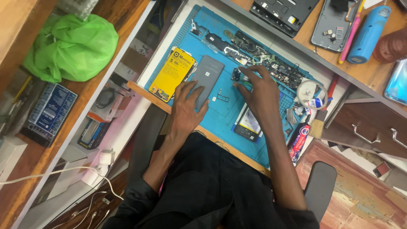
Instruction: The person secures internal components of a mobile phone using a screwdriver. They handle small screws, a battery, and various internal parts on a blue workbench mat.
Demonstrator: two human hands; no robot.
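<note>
My left hand (186, 101) lies flat and unclenched, fingertips pressing on the grey phone body (207, 78), which rests face down near the middle of the blue repair mat (220, 114), just beside the yellow battery (173, 73) at the mat's left edge. My right hand (258, 91) has its fingers drawn together over a small dark component (238, 76) toward the mat's far side; I cannot tell whether it is actually pinched. I judge the phone body light, rigid and smooth, so liable to slide on the mat unless held down. It should be gripped by its long edges, not by the open interior. The small component is likely fragile and easily lost; it needs a fingertip pinch only. Loose circuit boards (254, 55) lie along the mat's far edge.
</note>
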